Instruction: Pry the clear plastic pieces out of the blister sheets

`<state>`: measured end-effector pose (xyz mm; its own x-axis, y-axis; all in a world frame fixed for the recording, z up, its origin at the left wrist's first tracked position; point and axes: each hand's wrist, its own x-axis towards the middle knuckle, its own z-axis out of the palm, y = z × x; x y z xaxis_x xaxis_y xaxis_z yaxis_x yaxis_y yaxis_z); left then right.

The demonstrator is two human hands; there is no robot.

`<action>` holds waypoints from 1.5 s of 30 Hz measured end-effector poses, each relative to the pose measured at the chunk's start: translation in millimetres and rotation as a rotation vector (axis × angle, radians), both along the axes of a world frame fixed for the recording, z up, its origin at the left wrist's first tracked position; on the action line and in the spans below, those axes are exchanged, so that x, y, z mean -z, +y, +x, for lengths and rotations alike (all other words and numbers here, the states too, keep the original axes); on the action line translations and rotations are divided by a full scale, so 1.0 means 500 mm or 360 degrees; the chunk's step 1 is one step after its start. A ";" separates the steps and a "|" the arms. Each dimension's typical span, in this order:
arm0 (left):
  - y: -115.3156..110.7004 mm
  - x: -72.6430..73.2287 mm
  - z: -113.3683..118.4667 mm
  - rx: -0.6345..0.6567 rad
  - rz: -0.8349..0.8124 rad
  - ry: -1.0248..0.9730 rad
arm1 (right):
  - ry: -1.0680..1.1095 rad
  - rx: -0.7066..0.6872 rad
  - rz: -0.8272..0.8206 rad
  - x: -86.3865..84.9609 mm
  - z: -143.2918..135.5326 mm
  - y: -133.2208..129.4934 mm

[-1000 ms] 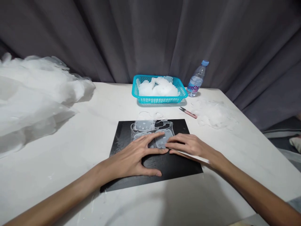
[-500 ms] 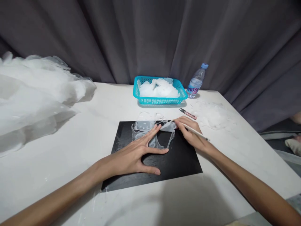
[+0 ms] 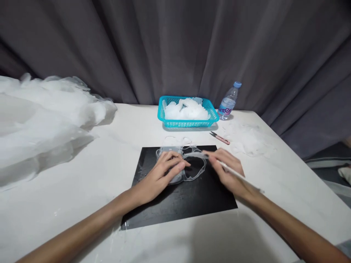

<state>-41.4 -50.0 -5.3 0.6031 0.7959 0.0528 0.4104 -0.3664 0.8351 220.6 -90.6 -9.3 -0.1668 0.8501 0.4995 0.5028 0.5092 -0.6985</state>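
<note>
A black mat lies on the white table, with a translucent cut sheet on its upper middle. My left hand rests over the sheet, fingers bent but apart, seemingly gripping nothing. My right hand, at the mat's right side, is closed round a thin white pen-like tool whose rear end points toward my right wrist. At its fingertips a whitish translucent piece stretches leftward over the sheet's opening. Motion blurs the tool and the piece.
A turquoise basket of white translucent pieces stands behind the mat, beside a water bottle. Small pink-handled snips lie before them. White scraps are at the right; a large translucent white heap covers the left.
My left hand has drawn its spread fingers in and bent them. My right hand has turned slightly, and the translucent piece at its fingertips now looks narrower. The whole view has shifted a little.
</note>
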 end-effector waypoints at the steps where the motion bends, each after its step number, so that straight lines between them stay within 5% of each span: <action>1: 0.000 -0.002 0.007 -0.0082 -0.0136 -0.0049 | -0.0045 -0.0121 0.0049 0.003 -0.015 -0.017; 4: 0.003 -0.005 0.026 -0.0188 -0.0522 -0.0157 | -0.0169 -0.0519 0.0221 0.012 -0.046 -0.048; 7: 0.009 0.003 0.034 -0.0218 -0.0618 -0.0236 | -0.0129 -0.0690 0.0078 0.010 -0.044 -0.048; 14: 0.003 0.017 0.034 -0.0147 -0.0458 -0.0173 | -0.0230 -0.0113 0.0028 0.029 0.002 0.007; 25: -0.016 0.019 0.037 -0.0110 -0.0007 -0.0014 | -0.0240 -0.0340 -0.0384 0.018 -0.032 0.026; 29: -0.025 0.028 0.034 0.0066 0.0326 -0.0055 | -0.0228 -0.0381 -0.0393 0.020 -0.029 0.025; 33: -0.042 0.040 0.027 0.0525 0.1260 -0.0061 | -0.0378 -0.0294 -0.0340 0.035 -0.023 0.043; 35: -0.051 0.044 0.024 0.0575 0.1419 -0.0129 | -0.0461 -0.0093 -0.0239 0.045 -0.010 0.060; 41: -0.046 0.030 0.022 0.0127 0.0241 -0.0369 | -0.0368 0.0202 -0.0063 0.045 0.031 0.074; 45: -0.039 0.028 0.023 0.0026 0.0019 -0.0517 | -0.0155 0.0069 0.0119 0.018 0.023 0.030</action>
